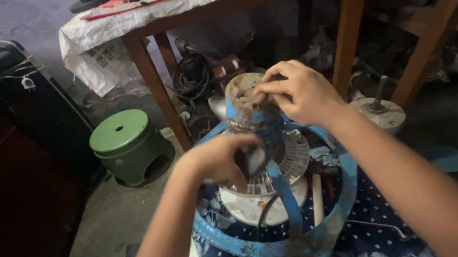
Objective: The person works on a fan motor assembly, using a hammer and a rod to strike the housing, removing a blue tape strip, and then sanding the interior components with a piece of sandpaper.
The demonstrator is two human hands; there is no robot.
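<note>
A: Largest first?
B: Wooden bench (140,57) behind; blue fan frame (280,245) on lap; rusty blue fan motor (250,111) at its centre.
A: Hands?
B: Right hand (301,92) fingers pinching motor's top. Left hand (218,159) curled against its side; grip unclear.

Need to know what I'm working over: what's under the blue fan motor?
Under the blue fan motor sits a white vented housing inside a blue ring frame. The left hand covers the motor's lower left side.
</note>
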